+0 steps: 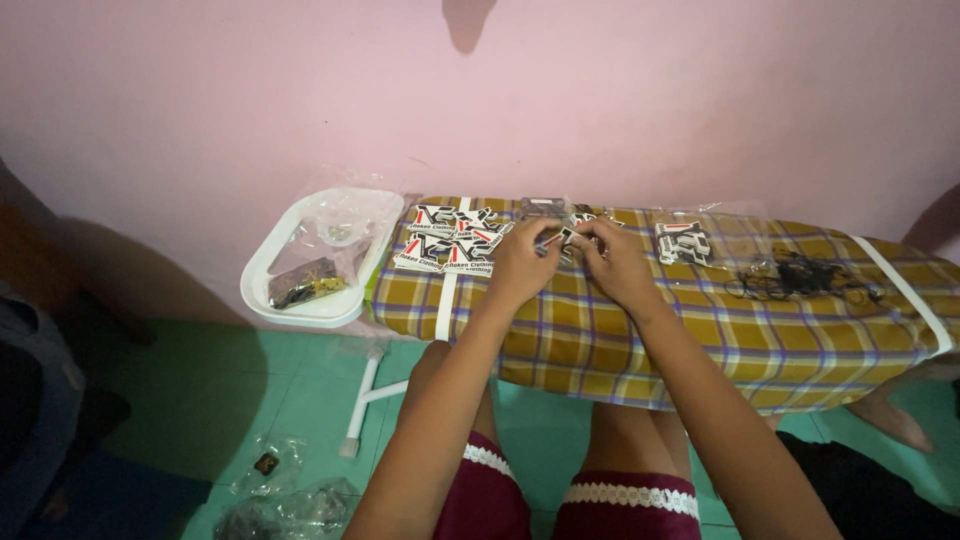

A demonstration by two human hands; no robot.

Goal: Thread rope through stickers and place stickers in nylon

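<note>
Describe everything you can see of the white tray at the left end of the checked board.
The white tray is a rounded rectangle with a raised rim, plastic by its look. It sits level off the left end of the checked board, its right edge against it, close to the pink wall. Inside lie clear plastic bags and a dark packet with yellow bits. Neither hand touches it.

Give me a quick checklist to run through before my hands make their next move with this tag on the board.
1. Left hand pinching the small tag: ok.
2. Right hand on the same tag: ok.
3. Tag stack within reach on the checkered board: ok.
4. Black strings untangled: not ok.
5. String already through the tag: cannot tell.
6. White tray beside the board: ok.
</note>
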